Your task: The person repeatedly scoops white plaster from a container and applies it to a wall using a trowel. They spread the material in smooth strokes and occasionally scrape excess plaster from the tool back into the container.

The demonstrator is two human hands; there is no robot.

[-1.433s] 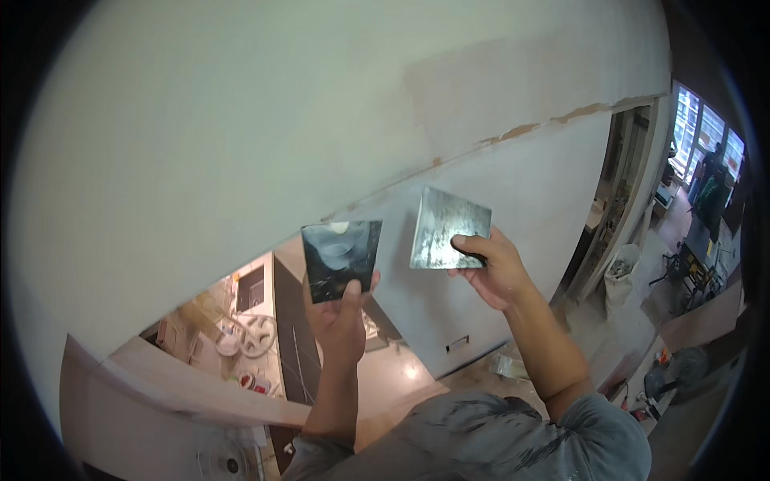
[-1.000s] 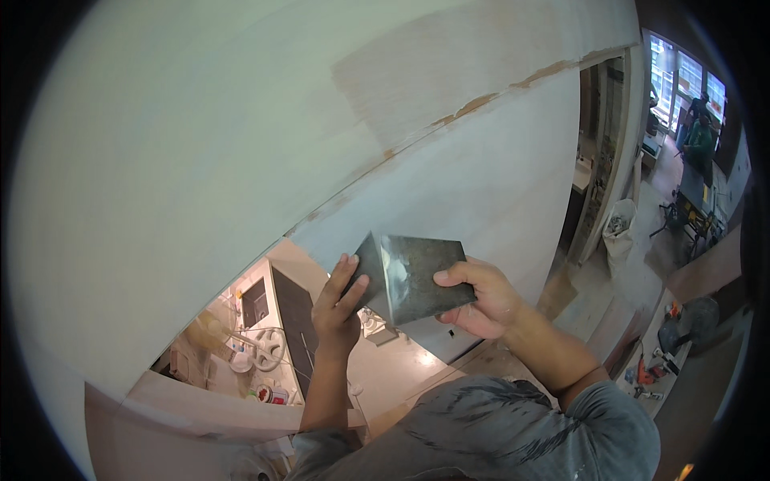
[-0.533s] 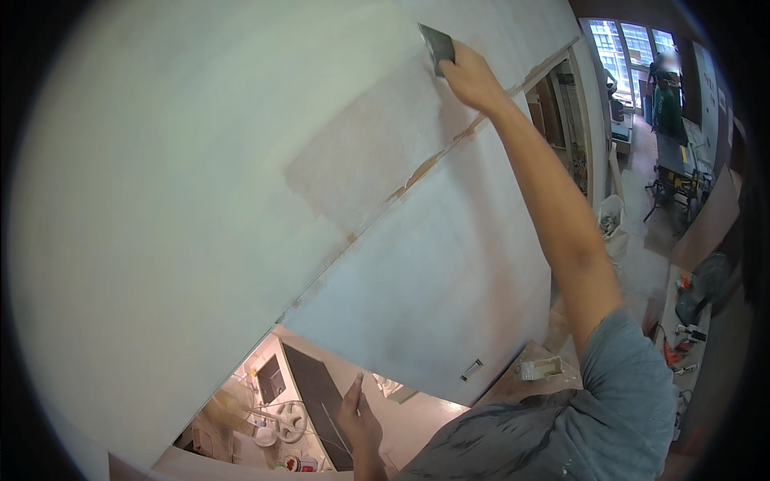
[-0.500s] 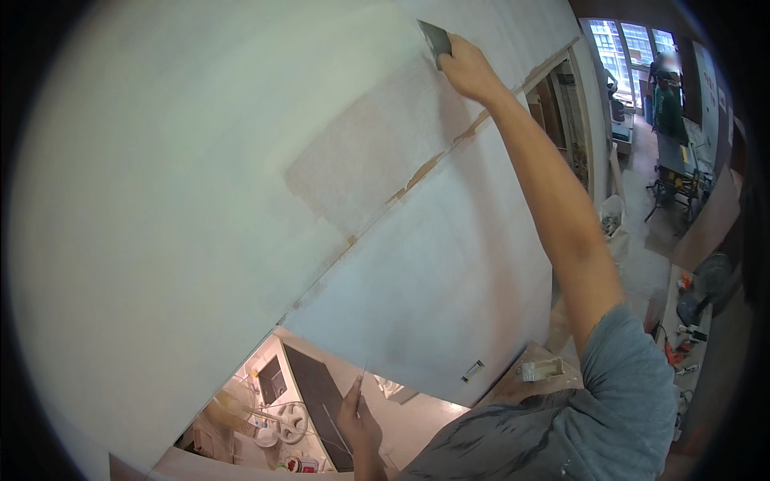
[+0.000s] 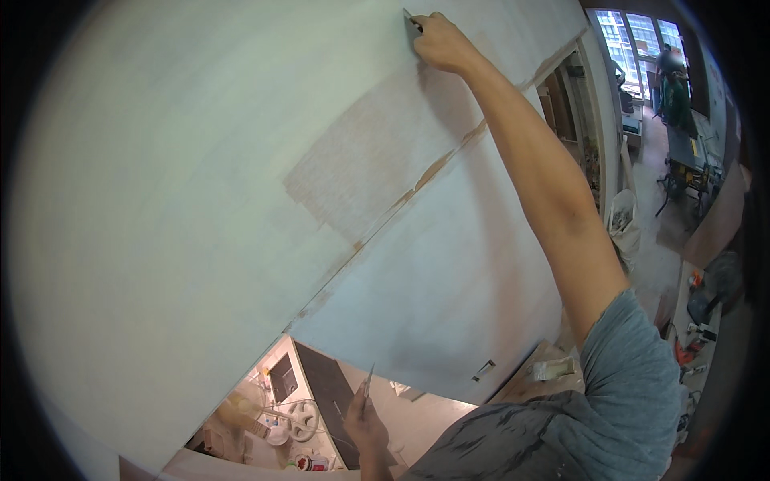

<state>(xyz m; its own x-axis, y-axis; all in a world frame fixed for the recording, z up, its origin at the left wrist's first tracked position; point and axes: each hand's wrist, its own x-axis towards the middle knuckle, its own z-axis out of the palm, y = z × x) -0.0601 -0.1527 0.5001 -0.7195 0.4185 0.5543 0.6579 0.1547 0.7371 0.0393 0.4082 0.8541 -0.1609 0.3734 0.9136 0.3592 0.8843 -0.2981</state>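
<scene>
High on the pale wall (image 5: 176, 208), my right hand (image 5: 441, 44) grips a metal scraper blade (image 5: 409, 18), held against the surface just above a pinkish, thinly coated patch (image 5: 361, 152). A brown, ragged seam (image 5: 433, 170) runs diagonally below that patch. Down at the lower middle, my left hand (image 5: 362, 425) holds a second metal blade (image 5: 369, 378) upright and seen edge-on, in front of the opening under the wall panel.
Through the lower opening show a cluttered counter (image 5: 281, 413) and dark panel (image 5: 325, 401). A board with a box (image 5: 553, 367) lies lower right. Rightward are a doorway (image 5: 565, 120), white sack (image 5: 624, 216), black tool stand (image 5: 682, 184) and another person (image 5: 672, 92) near windows.
Earlier both blades were held together low in front of me. My right hand has risen with its blade to the upper wall, then shifted slightly left and up; my left hand has dropped lower.
</scene>
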